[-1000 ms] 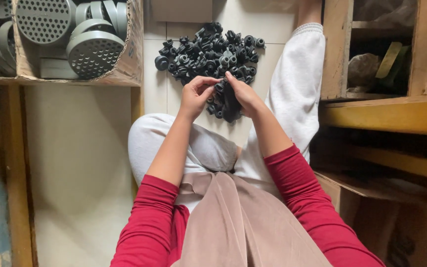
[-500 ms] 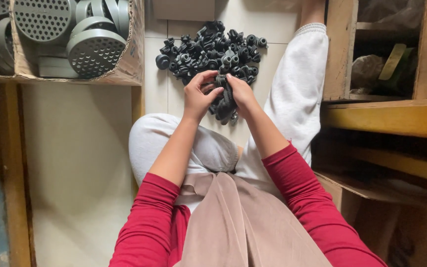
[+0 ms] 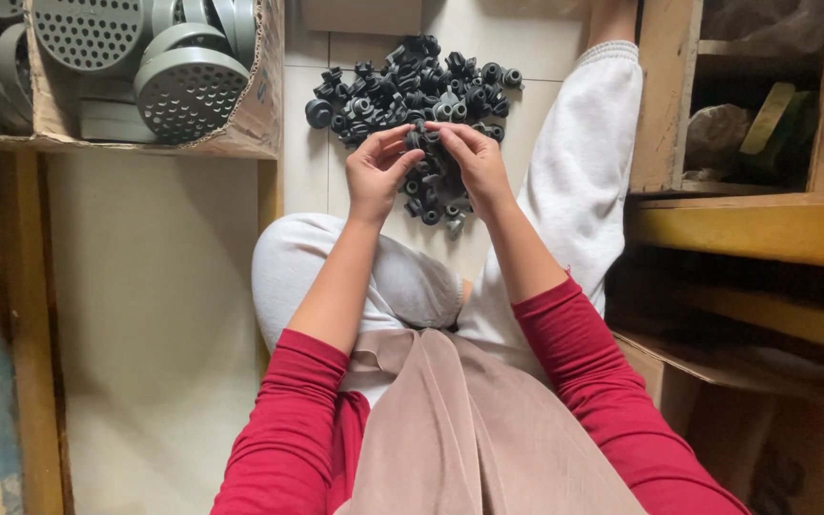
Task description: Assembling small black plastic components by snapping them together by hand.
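Note:
A pile of several small black plastic fittings lies on the white tiled floor between my legs. My left hand and my right hand meet above the near edge of the pile. Their fingertips pinch one small black fitting between them. More black fittings lie directly under the hands, partly hidden by them. My arms wear red sleeves, and my legs in white trousers frame the pile.
A cardboard box at the upper left holds grey perforated round discs. Wooden shelving stands on the right with wrapped items on it. A pale panel with a wooden frame lies at the left.
Both hands have lifted slightly off the pile, bringing a black fitting up between their fingertips. The view has shifted a little.

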